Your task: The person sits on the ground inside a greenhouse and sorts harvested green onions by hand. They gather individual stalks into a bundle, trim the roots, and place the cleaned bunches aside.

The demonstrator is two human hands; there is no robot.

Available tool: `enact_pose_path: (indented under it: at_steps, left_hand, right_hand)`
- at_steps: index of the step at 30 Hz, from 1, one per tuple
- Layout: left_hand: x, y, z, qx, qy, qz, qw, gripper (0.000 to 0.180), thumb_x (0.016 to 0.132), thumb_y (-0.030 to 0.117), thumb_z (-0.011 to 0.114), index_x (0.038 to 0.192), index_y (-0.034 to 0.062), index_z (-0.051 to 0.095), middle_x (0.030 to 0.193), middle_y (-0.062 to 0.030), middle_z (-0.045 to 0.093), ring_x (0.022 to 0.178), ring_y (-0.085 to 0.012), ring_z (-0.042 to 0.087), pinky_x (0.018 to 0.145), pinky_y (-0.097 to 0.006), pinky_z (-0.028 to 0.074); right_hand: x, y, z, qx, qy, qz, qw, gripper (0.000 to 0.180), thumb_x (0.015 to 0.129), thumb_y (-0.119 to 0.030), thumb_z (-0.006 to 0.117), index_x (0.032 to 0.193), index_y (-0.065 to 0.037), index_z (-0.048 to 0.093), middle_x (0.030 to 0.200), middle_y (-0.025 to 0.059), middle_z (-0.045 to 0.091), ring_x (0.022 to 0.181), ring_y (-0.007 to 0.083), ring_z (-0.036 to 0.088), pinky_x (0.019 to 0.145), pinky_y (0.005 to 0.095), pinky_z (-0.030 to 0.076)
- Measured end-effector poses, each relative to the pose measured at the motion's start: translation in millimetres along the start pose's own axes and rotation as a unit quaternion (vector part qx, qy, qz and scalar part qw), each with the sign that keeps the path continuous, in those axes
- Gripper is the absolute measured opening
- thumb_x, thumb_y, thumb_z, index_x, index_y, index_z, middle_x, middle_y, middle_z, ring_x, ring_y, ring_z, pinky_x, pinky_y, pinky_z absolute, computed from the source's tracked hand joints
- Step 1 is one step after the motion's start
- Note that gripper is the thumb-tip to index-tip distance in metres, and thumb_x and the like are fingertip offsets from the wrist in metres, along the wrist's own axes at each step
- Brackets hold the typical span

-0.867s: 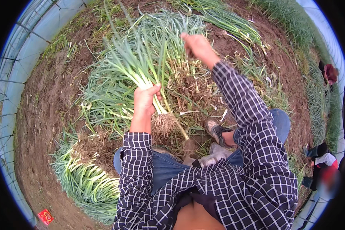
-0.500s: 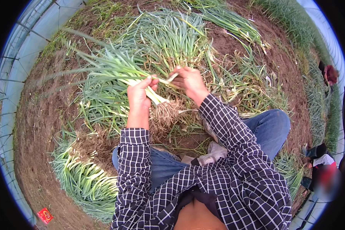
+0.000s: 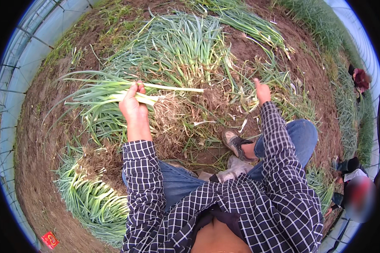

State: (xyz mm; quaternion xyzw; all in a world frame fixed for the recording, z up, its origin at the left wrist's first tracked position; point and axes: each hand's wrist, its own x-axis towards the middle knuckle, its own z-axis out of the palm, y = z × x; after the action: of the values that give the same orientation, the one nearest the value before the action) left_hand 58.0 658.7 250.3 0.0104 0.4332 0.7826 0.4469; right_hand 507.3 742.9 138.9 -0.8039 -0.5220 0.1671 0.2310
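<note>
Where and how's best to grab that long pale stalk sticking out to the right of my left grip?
Probably pinch the long pale stalk near its end, coming from the right, the side your right grip is on. That end juts out straight and slim past your left grip, which holds the bunch, so thumb and fingers should have room.

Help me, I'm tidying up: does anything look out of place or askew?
A red packet lies on the soil at the lower left, odd near piled plants. One stalk juts out past the bunch in the left hand.
</note>
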Motion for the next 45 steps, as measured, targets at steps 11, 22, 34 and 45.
enact_pose_path:
  at_steps: [11, 22, 34, 45]
  left_hand:
    - [0, -23, -1, -0.049, -0.014, -0.106, 0.993, 0.018, 0.078, -0.007, 0.059, 0.094, -0.0089, 0.051, 0.086, -0.0162, 0.056, 0.075, -0.0252, 0.060, 0.065, -0.029, 0.056]
    - [-5, -22, -1, -0.029, -0.095, -0.155, 0.983, 0.015, 0.076, 0.001, 0.067, 0.087, -0.0025, 0.057, 0.074, -0.0084, 0.057, 0.059, -0.0169, 0.054, 0.050, -0.026, 0.048]
    - [14, -10, -14, -0.078, -0.036, -0.073, 0.994, 0.013, 0.080, 0.002, 0.063, 0.089, -0.0031, 0.055, 0.078, -0.0091, 0.056, 0.061, -0.0162, 0.052, 0.052, -0.024, 0.047]
    - [18, -4, -11, -0.094, -0.017, -0.080, 0.992, 0.013, 0.080, 0.004, 0.063, 0.090, -0.0010, 0.056, 0.078, -0.0075, 0.056, 0.063, -0.0147, 0.052, 0.052, -0.023, 0.046]
  right_hand:
    - [-160, -221, 57, 0.174, -0.084, -0.480, 0.856, 0.024, 0.078, -0.005, 0.058, 0.102, -0.005, 0.055, 0.087, 0.0123, 0.056, 0.085, 0.0270, 0.056, 0.072, 0.0364, 0.045]
    - [-151, -224, 41, 0.288, -0.179, -0.344, 0.875, 0.015, 0.086, -0.015, 0.055, 0.084, 0.000, 0.058, 0.069, 0.0092, 0.058, 0.058, 0.0200, 0.053, 0.055, 0.0322, 0.042]
    - [-79, -141, 34, 0.729, -0.059, 0.218, 0.646, 0.013, 0.091, -0.009, 0.035, 0.085, -0.005, 0.045, 0.059, -0.0030, 0.037, 0.046, 0.0075, 0.033, 0.041, 0.0215, 0.031]
    - [-150, -172, 8, 0.040, -0.115, -0.436, 0.891, 0.062, 0.069, -0.015, 0.069, 0.124, -0.005, 0.042, 0.131, 0.0158, 0.041, 0.125, 0.0272, 0.034, 0.107, 0.0470, 0.019]
